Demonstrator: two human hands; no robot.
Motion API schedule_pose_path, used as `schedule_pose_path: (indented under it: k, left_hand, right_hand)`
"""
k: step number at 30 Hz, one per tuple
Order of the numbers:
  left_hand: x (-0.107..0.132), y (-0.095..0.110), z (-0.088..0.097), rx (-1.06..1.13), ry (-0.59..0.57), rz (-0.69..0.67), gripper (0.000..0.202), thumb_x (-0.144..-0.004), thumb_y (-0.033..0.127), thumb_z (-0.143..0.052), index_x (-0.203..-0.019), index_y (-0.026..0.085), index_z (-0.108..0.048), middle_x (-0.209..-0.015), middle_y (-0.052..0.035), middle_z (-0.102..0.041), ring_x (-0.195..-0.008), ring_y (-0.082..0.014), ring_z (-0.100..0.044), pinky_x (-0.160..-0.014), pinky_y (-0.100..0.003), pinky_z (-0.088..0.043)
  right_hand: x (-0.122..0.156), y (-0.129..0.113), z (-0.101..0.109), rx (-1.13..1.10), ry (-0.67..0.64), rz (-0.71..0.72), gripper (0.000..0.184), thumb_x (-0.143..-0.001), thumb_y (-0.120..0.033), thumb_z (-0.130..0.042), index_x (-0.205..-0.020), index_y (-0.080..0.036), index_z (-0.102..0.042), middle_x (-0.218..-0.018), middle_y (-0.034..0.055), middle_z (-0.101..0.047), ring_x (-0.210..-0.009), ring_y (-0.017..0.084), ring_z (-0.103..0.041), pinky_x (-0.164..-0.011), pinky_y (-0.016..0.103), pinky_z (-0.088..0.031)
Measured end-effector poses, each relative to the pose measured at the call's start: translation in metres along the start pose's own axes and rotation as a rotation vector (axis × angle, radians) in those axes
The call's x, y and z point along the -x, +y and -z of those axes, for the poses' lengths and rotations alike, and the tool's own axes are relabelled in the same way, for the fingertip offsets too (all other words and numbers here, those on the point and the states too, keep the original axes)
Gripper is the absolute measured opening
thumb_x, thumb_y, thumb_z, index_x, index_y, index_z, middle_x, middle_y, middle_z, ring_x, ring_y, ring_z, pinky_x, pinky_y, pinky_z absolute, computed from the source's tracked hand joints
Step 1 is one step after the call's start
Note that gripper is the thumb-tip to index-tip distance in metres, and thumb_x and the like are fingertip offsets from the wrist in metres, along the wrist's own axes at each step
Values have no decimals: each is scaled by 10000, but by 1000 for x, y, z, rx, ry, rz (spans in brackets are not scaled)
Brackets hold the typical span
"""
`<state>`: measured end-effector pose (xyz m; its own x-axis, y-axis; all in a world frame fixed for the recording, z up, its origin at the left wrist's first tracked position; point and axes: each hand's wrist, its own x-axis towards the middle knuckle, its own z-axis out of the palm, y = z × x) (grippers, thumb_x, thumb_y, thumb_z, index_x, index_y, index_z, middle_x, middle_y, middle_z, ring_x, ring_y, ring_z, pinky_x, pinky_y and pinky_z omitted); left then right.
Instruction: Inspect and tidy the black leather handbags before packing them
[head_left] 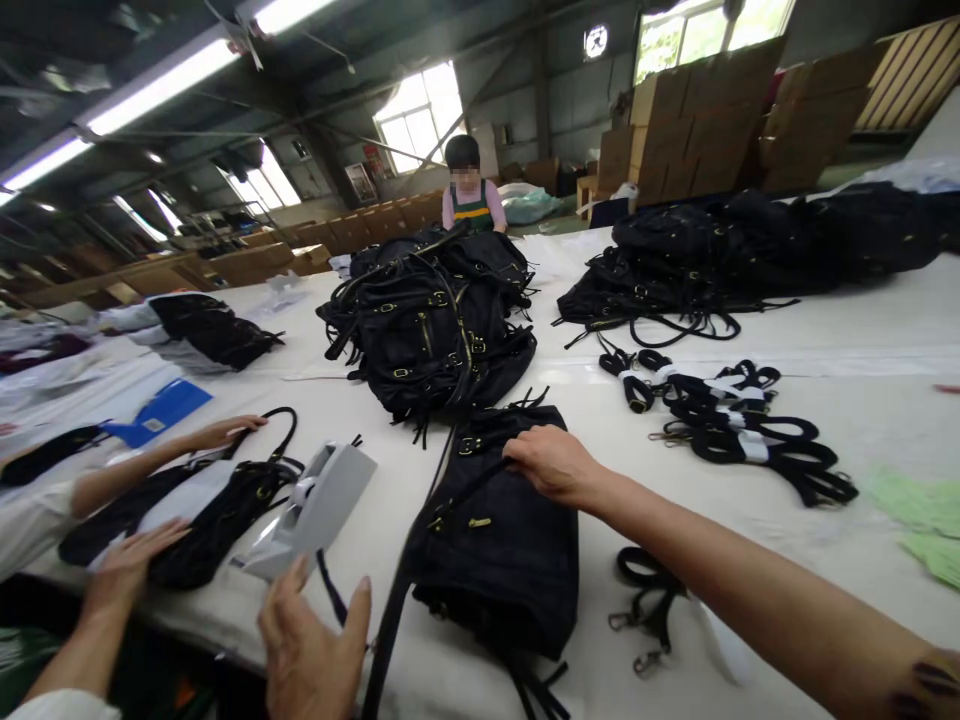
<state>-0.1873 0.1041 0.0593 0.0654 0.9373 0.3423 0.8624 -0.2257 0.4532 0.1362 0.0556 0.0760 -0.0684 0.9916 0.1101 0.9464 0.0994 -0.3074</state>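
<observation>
— Right hand (553, 465)?
— Narrow: fingers curled over the top edge of a black buckled bag (491, 560), which lies flat by the near edge of the white-covered table (862, 400). I read this as a grip to steady or shift it. One bag here.
— Left hand (315, 640)?
— Wide open, fingers spread, holding nothing, just beside a grey tape dispenser (311, 505); I cannot tell whether they touch. One dispenser, apparently kept within reach.
— Counts further out?
— One loose strap with swivel clips (645, 600) lies under my right forearm. About five strap bundles in white bands (720, 420) lie grouped together, seemingly sorted by kind. Beyond are a central bag pile (431, 330) and a right bag pile (720, 260). A co-worker's hands (131, 565) work on another black bag (225, 540) near the left edge. One person in a green apron (469, 195) stands past the far edge.
</observation>
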Motion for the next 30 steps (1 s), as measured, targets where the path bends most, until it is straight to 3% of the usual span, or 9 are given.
schedule_pose_path:
  k: [4, 7, 9, 13, 16, 22, 25, 28, 30]
  left_hand:
    - [-10, 21, -21, 195, -451, 5, 669, -747, 608, -452, -1224, 139, -482, -1271, -153, -513, -1197, -319, -469, -1066, -485, -324]
    - [-31, 29, -41, 324, -696, 56, 467, -721, 591, -518, -919, 180, -615, -911, -64, -637, -886, -263, -583, -869, -406, -444]
    - [-42, 31, -54, 404, -792, 71, 404, -692, 592, -569, -714, 190, -598, -681, -1, -589, -705, -199, -559, -717, -323, -454]
    - [-46, 35, -74, 584, -906, 243, 441, -696, 611, -568, -814, 186, -570, -705, 17, -615, -574, -123, -538, -547, -227, -396]
    - [-40, 45, -81, 731, -993, 339, 460, -653, 537, -667, -932, 182, -579, -765, -13, -674, -612, -138, -606, -602, -249, -463]
    - [-21, 82, -54, 1020, -965, 338, 562, -673, 551, -701, -1112, 211, -616, -910, -46, -714, -833, -233, -662, -775, -352, -528]
    - [-5, 104, -31, 1025, -856, 107, 458, -752, 514, -650, -1100, 217, -666, -1027, -74, -692, -952, -255, -626, -853, -368, -511]
    - [14, 125, -20, 741, -703, -482, 383, -897, 394, -451, -1203, 245, -626, -962, -94, -680, -893, -236, -594, -843, -383, -492]
    - [25, 133, -23, 579, -573, -775, 423, -914, 325, -366, -1275, 224, -563, -880, -108, -658, -830, -242, -576, -769, -402, -497]
  right_hand:
    - [4, -8, -11, -28, -19, 82, 161, -921, -228, -464, -944, -200, -621, -891, 62, -644, -842, 210, -555, -728, 325, -339]
    - [24, -13, -27, -78, -29, 148, 135, -895, -194, -483, -928, -204, -614, -886, 47, -640, -852, 197, -544, -760, 323, -338]
    - [41, -12, -37, -119, -22, 149, 125, -878, -179, -493, -898, -203, -613, -889, 44, -641, -861, 197, -541, -775, 325, -338]
    - [66, 2, -56, -222, 48, 28, 170, -840, -128, -483, -901, -204, -622, -909, 44, -642, -901, 205, -545, -819, 333, -343]
    - [73, 12, -65, -310, 107, -52, 203, -805, -127, -488, -917, -212, -635, -917, 43, -646, -929, 214, -550, -859, 346, -350]
    - [62, 19, -53, -521, 167, -155, 349, -715, -132, -424, -979, -202, -641, -971, 54, -676, -962, 226, -598, -894, 365, -413]
    - [52, 12, -27, -785, 115, -198, 474, -774, -169, -327, -1188, -164, -559, -1071, 75, -670, -1005, 200, -616, -856, 323, -465]
    - [44, -1, 8, -1104, -12, -316, 506, -895, -447, -310, -1204, -131, -557, -1100, 106, -648, -1011, 232, -604, -849, 344, -469]
    - [40, -8, 33, -1012, -126, -298, 595, -873, -604, -356, -1088, -120, -628, -1047, 102, -652, -976, 244, -594, -829, 341, -457]
